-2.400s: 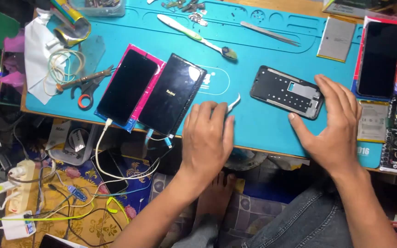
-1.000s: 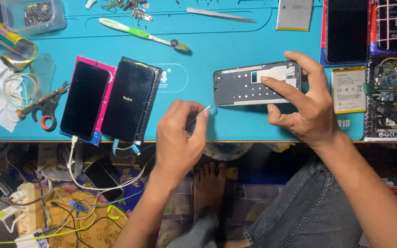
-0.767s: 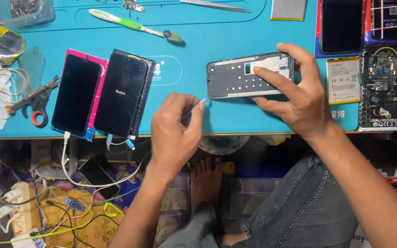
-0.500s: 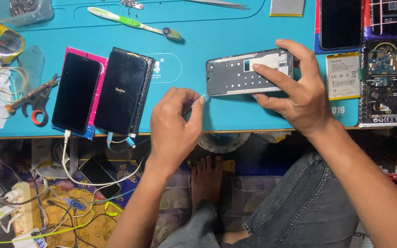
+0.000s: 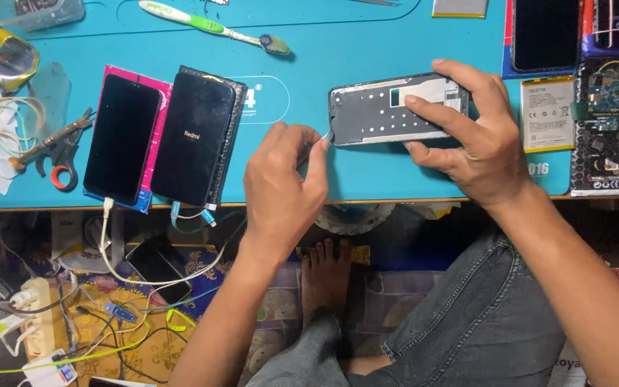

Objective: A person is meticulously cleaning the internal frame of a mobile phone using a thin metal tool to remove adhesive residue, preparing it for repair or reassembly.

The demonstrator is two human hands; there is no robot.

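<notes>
From the head camera, the right hand [image 5: 481, 140] gripped a dark grey opened phone frame with a pale inner plate [image 5: 395, 109], thumb and fingers clamped across its right end so that it sat raised and slightly tilted over the turquoise work mat [image 5: 367, 43]. Compared with the frame from a couple of seconds back, when that phone body lay flat under a resting palm further right, it had been lifted and carried toward the middle of the mat. The left hand [image 5: 284, 183], which had lain flat on the mat then, had closed into a pinch on a thin white pick-like tool [image 5: 324, 136], and its tip now met the phone's left edge; over the last half second it had crept from just short of that edge into contact. That suggested the work had moved from positioning to prying or probing at the seam. To the left, two black phones [image 5: 155, 140] lay side by side, one on a pink card, both on charging cables. A green-and-white toothbrush [image 5: 213, 25] rested near the mat's top, and red-handled pliers [image 5: 59, 147] sat by the left border.
</notes>
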